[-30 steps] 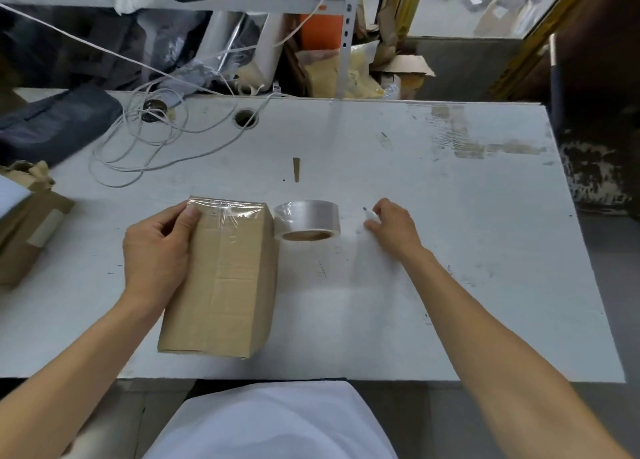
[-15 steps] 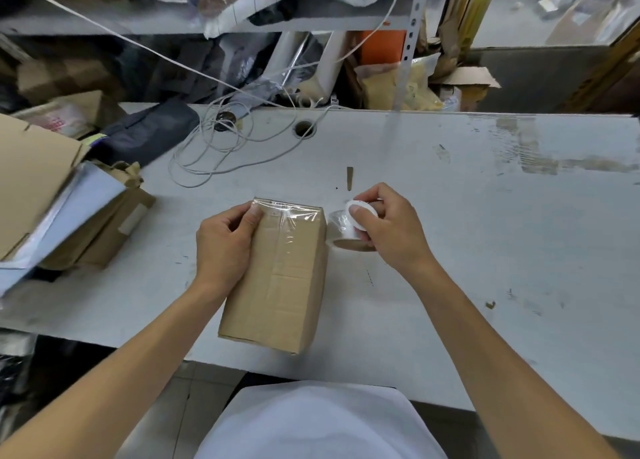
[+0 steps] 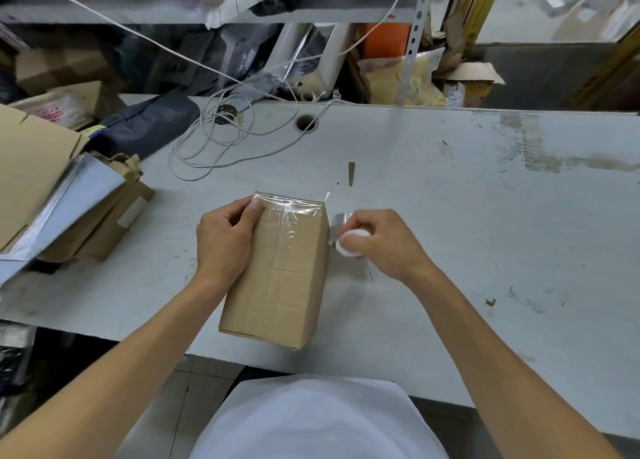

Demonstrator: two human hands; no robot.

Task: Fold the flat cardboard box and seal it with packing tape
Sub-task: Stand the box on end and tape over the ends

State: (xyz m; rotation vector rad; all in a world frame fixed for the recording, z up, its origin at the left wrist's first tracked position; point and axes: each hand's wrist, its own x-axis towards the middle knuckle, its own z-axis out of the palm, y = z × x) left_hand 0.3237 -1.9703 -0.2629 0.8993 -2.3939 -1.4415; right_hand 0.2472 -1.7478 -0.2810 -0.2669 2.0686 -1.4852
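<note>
near the front edge of the worktop [image 3: 450, 216], about midway along it: a folded cardboard box [image 3: 280, 278], lying lengthwise, far end wrapped in clear packing tape [image 3: 294, 206] that runs shiny down the top seam. left hand [image 3: 225, 244] curled over the box's left side, thumb pressed flat on the taped far corner, fingers wrapped out of sight down the side. right hand [image 3: 384, 242] just beside the box's right wall, grip pinched on a small white round thing [image 3: 351, 242], blurred, with a strip of clear film stretching up from it to the box's far right corner. cannot tell whether that white thing is the tape roll's core or something else. toward the back left of the worktop: a loose coil of white cable [image 3: 214, 147] and a round hole [image 3: 306, 123]. off the left edge: a heap of flat cardboard [image 3: 31, 167] and a pale plastic sleeve [image 3: 69, 202]. beyond the back edge: cluttered shelving, bags, more boxes.
</note>
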